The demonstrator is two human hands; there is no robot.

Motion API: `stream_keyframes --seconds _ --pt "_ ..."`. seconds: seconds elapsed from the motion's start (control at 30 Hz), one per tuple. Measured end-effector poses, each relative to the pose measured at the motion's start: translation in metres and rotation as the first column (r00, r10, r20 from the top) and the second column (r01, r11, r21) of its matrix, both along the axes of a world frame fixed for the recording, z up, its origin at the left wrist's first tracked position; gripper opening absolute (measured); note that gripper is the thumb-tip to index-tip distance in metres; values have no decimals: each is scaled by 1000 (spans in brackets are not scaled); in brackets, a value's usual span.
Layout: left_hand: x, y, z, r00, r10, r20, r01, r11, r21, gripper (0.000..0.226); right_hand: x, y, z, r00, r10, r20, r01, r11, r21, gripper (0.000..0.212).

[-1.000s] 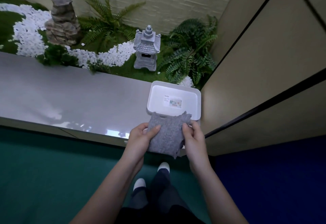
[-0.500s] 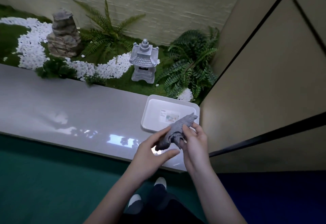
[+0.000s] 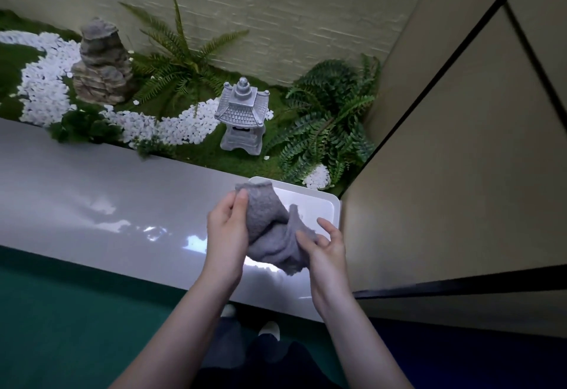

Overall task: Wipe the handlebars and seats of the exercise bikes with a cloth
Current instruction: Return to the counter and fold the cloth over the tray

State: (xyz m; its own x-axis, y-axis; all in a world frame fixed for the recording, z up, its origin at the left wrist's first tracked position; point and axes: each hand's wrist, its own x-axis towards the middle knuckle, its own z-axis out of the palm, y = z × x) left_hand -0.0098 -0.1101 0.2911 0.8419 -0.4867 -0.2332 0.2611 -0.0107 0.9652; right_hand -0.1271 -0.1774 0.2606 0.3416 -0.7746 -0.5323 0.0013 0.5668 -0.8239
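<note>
Now left hand [image 3: 227,235] pinches cloth [image 3: 270,235] top; right hand [image 3: 325,253] seemingly grips its lower edge.

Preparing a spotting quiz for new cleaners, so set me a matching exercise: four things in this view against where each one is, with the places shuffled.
Things
1. grey cloth
2. white tray
3. stone pagoda lantern
4. layered rock

Places
A. on the grey ledge, next to the beige wall panel
B. on the moss, left of the round fern
C. held by the left hand and right hand
D. beside the white pebbles, far left

Pairs: 1-C, 2-A, 3-B, 4-D
</note>
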Motion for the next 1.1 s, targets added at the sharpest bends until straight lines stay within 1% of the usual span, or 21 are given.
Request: stream_keyframes --seconds 0.1,0.17,0.23,0.3,0.37,0.43,0.5,0.6,0.67,0.77,0.8,0.87,0.93,0.97,1.03,1.1 --pt "21 -12 9 1000 11 -21 -13 998 -63 27 1 -4 -8 999 32 -37 -29 997 71 44" --pt "35 -20 17 999 -42 -23 40 994 -103 26 3 -5 -11 995 82 -57 -73 987 145 44" --pt "49 -28 26 995 -99 -17 96 987 -129 24 6 -8 -13 988 121 -96 -104 979 174 51" --pt "61 -36 35 988 -155 10 155 980 -129 24 11 -16 -12 975 133 -180 -120 989 82 60" --pt "71 -41 45 970 -235 58 239 966 -93 24 20 -29 -2 967 148 -208 -168 982 -82 62" --pt "80 -44 57 940 -333 78 339 937 -83 25 32 -44 14 966 216 -143 -243 946 -213 62" --pt "90 -45 73 899 -430 78 436 895 -95 25 44 -59 29 933 350 -80 -358 890 -284 67" --pt "104 -48 95 838 -542 61 545 830 -121 26 59 -67 51 848 529 33 -498 816 -293 67" --pt "112 -49 106 806 -592 19 586 792 -169 27 66 -65 60 803 582 128 -533 798 -283 62" --pt "125 -49 117 753 -657 -39 624 732 -272 24 75 -61 69 805 516 292 -456 854 -251 64" --pt "129 -49 118 742 -667 -60 625 722 -296 27 77 -61 71 808 488 330 -426 871 -243 61" --pt "137 -48 118 735 -670 -105 614 723 -316 32 81 -60 75 808 455 374 -391 889 -237 47" --pt "145 -48 114 752 -640 -155 575 753 -320 33 81 -55 77 821 441 361 -375 895 -241 26" --pt "148 -49 110 765 -613 -197 539 778 -323 32 81 -52 77 834 426 350 -361 902 -237 19" --pt "158 -52 96 780 -550 -298 460 828 -321 29 81 -45 77 859 382 341 -325 921 -214 19" --pt "164 -54 77 760 -492 -425 394 868 -302 30 84 -38 79 876 331 351 -276 940 -199 23"
